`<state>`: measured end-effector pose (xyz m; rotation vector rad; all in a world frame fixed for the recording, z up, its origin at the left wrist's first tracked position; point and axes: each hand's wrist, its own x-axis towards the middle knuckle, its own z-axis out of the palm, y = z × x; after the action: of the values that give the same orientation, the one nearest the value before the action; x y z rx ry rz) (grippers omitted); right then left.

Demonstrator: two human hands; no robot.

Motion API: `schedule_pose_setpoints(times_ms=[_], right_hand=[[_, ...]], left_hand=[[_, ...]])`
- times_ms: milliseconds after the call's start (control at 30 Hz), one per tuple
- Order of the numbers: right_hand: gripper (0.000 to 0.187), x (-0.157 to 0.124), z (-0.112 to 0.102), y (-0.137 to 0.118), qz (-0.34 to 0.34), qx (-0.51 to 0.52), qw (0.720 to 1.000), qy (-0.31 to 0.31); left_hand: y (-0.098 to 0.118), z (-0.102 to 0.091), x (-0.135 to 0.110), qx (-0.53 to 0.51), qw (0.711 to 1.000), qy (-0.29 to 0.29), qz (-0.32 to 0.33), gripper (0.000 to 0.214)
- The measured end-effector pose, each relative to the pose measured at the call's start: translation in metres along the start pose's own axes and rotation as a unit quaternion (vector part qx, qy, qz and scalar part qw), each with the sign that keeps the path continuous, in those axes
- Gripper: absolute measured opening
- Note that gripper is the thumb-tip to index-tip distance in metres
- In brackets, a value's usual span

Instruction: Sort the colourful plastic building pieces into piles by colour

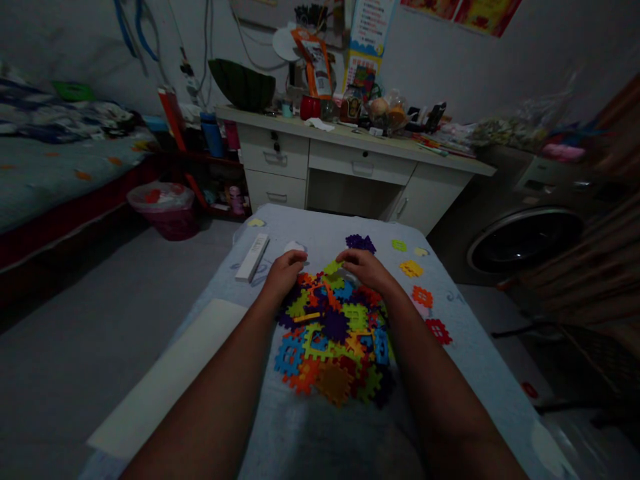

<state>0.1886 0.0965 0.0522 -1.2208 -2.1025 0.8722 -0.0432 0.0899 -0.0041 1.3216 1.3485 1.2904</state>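
Observation:
A heap of colourful interlocking plastic tiles (pixel 335 325) with notched edges lies on the cloth-covered table between my forearms. My right hand (pixel 367 268) is over the heap's far right edge, its fingertips closed on a light green notched tile (pixel 333 267). Opposite it, my left hand (pixel 287 272) hovers by the heap's far left edge. Its fingers are bent and a little apart from the thumb, with nothing visible in them. Beyond my right hand sits a purple cluster of tiles (pixel 360 243). Single tiles lie along the right side: green (pixel 399 245), yellow (pixel 411 269), orange (pixel 423 297) and red (pixel 439 331).
A white remote-like bar (pixel 253 257) and a pale sheet (pixel 170 373) lie on the table's left side. Behind stands a cluttered white desk (pixel 360 163). A lined waste bin (pixel 165 210) is on the floor at left, a washing machine (pixel 520 213) at right.

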Motion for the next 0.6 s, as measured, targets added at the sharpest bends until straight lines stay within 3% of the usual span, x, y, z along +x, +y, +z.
schedule_pose_setpoints(times_ms=[167, 267, 400, 600], right_hand=[[0.016, -0.006, -0.031, 0.013, 0.019, -0.018, 0.992, 0.123], [0.02, -0.014, -0.051, 0.025, 0.079, 0.038, 0.973, 0.213], [0.028, -0.023, -0.075, 0.044, 0.166, 0.113, 0.93, 0.309], [0.024, -0.018, -0.113, 0.077, 0.255, 0.081, 0.847, 0.46]], left_hand=[[-0.005, 0.002, -0.004, 0.084, 0.996, -0.034, 0.023, 0.033], [-0.003, 0.003, -0.007, 0.113, 0.992, -0.04, 0.028, 0.036], [0.001, 0.005, -0.009, 0.128, 0.99, -0.041, 0.033, 0.035], [0.002, 0.005, -0.01, 0.159, 0.985, -0.041, 0.043, 0.034]])
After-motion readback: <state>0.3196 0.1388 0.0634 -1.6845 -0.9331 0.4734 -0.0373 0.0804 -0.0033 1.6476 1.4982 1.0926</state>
